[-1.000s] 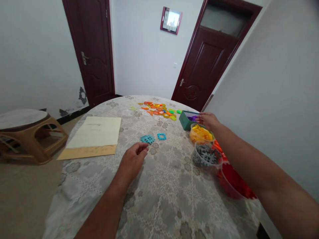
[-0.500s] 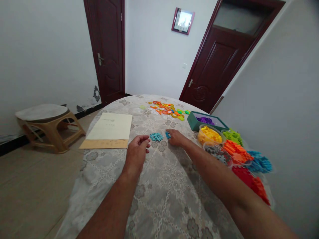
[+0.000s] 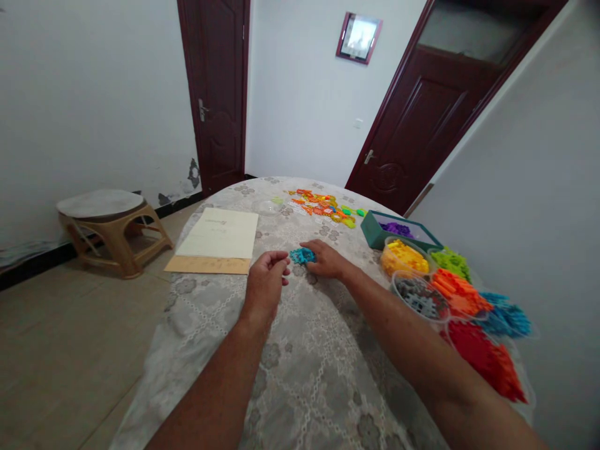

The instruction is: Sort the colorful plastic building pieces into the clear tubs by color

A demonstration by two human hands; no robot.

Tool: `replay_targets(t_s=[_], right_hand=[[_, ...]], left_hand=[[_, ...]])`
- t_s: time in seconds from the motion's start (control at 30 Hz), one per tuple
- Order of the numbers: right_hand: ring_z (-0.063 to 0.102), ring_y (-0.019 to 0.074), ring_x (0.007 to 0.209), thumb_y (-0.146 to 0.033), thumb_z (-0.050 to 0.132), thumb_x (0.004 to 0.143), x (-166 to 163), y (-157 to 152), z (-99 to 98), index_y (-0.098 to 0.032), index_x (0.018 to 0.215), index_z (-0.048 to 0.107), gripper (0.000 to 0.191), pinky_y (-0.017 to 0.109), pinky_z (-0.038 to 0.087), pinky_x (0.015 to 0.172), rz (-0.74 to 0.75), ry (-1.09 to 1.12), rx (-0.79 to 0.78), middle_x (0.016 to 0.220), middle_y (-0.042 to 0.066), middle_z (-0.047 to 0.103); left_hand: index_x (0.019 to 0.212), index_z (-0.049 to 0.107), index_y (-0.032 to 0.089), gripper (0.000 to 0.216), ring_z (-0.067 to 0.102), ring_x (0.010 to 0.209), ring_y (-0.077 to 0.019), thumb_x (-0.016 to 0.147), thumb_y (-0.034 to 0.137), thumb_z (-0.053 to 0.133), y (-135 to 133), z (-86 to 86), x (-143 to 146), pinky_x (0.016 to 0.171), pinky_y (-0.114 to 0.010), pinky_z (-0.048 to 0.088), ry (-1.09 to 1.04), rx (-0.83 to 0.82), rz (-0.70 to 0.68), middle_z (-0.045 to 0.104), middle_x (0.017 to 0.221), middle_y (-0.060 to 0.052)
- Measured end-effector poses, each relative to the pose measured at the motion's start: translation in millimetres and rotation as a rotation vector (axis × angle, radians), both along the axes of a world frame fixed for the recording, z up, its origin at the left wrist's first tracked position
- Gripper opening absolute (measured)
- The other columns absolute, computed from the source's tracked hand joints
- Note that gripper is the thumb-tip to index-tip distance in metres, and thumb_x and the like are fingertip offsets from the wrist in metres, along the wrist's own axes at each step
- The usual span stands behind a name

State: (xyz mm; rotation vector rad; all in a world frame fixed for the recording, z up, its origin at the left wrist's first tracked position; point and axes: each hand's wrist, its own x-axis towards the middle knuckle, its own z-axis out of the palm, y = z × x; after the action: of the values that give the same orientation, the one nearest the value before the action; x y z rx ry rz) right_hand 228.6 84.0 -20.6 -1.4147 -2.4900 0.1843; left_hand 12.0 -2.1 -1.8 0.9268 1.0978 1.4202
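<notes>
On the patterned tablecloth lie blue plastic interlocking pieces with toothed edges, between my two hands. My right hand has its thumb and fingers around the right side of a blue piece, partly hiding it, and this piece meets or overlaps the other blue pieces. Beside their left edge is my left hand, fingers loosely bent and thumb a little apart from the index finger. Nothing shows between its fingertips. Whether it touches the blue pieces I cannot tell.
Along the right edge stand a green box with purple pieces and several clear tubs, including yellow, grey and red pieces. Loose orange and yellow pieces lie at the back. A paper folder is at left.
My right hand has moved left, bringing its blue piece up against the other blue pieces. My left hand has come closer to their left edge. The camera view has shifted slightly.
</notes>
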Motion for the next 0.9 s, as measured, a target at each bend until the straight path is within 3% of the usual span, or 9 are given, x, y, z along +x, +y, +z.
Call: replay_targets(t_s=[0.17,0.37,0.6,0.67,0.8,0.9], right_hand=[[0.059,0.0306,0.134,-0.018,0.073,0.079,-10.6,12.7,3.0,-0.013,0.148,0.062,0.071,0.041,0.042,0.117,0.0,-0.099,-0.066,0.144,0.018,0.064],[0.066,0.028,0.109,-0.033,0.073,0.084,-24.9,11.7,5.8,-0.015,0.135,0.065,0.054,0.037,0.052,0.093,-0.125,-0.155,-0.109,0.124,0.015,0.066],[0.062,0.0329,0.116,-0.048,0.072,0.086,-40.9,-8.6,8.1,-0.015,0.131,0.06,0.057,0.042,0.052,0.096,-0.326,-0.169,-0.092,0.131,0.018,0.061],[0.062,0.0322,0.115,-0.051,0.073,0.085,-38.2,-16.0,7.8,-0.016,0.129,0.059,0.057,0.042,0.052,0.095,-0.341,-0.115,-0.088,0.13,0.017,0.061],[0.061,0.0269,0.111,-0.046,0.076,0.086,-30.4,-48.4,7.2,-0.019,0.12,0.059,0.046,0.039,0.052,0.095,-0.343,0.162,-0.101,0.12,0.01,0.062],[0.059,0.0231,0.112,-0.037,0.078,0.085,-26.4,-86.9,6.0,-0.021,0.122,0.059,0.044,0.036,0.05,0.098,-0.263,0.355,-0.044,0.117,0.005,0.061]], left_hand=[[0.097,0.074,0.016,0.033,0.063,0.072,-0.0158,0.07,0.034,0.073,-0.1,-0.1,-0.3,0.055,-0.025,0.049,0.021,-0.001,-0.008,0.069,0.081,-0.003],[0.098,0.074,0.016,0.034,0.062,0.073,-0.0154,0.07,0.036,0.075,1.9,-1.9,-0.3,0.056,-0.024,0.049,0.014,-0.003,-0.026,0.069,0.082,-0.003],[0.103,0.075,0.018,0.039,0.064,0.082,-0.0164,0.069,0.036,0.078,9.3,-8.9,-4.1,0.059,-0.023,0.051,0.08,-0.051,-0.077,0.072,0.097,-0.005],[0.106,0.074,0.018,0.044,0.065,0.084,-0.017,0.066,0.035,0.08,12.3,-10.8,-3.1,0.061,-0.023,0.053,0.108,-0.09,-0.123,0.072,0.104,-0.007],[0.129,0.066,0.018,0.063,0.073,0.098,-0.0237,0.071,0.037,0.083,9.2,-8.3,2.4,0.073,-0.032,0.062,0.112,-0.179,-0.26,0.074,0.113,-0.012],[0.133,0.064,0.019,0.065,0.075,0.101,-0.0278,0.076,0.043,0.084,-1.3,-0.2,7.7,0.079,-0.037,0.064,0.137,-0.202,-0.497,0.076,0.116,-0.013]])
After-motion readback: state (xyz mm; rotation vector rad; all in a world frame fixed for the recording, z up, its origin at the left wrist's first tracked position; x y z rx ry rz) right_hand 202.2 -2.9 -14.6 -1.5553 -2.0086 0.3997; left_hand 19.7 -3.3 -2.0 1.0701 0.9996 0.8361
